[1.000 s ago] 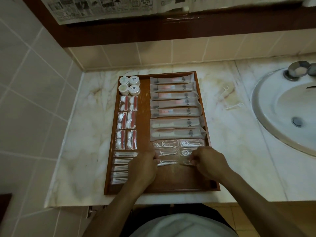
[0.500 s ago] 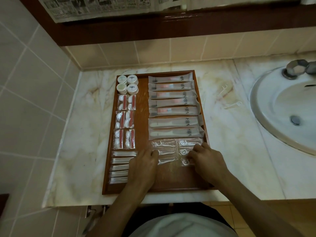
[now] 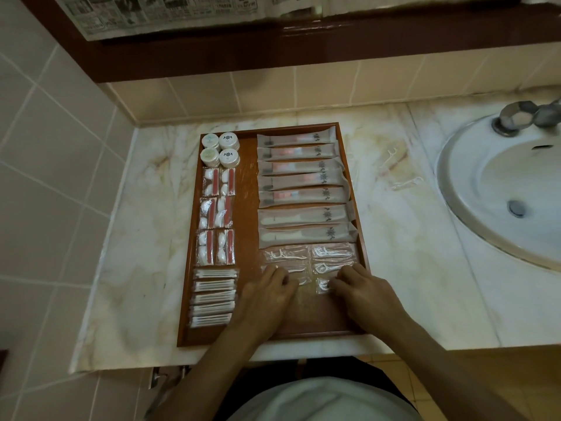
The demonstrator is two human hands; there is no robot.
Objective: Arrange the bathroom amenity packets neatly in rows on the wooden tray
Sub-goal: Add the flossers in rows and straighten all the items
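On a marble bathroom counter beside a white sink, a wooden tray is lying filled with packets in rows: four round jars at the far left corner, long toothbrush sleeves down the right side, cotton swab packs near the left front. The left hand and right hand are resting, fingers bent, on clear floss pick packets in the tray; whether either is pinching a packet cannot be told. Two loose floss picks are lying on the counter.
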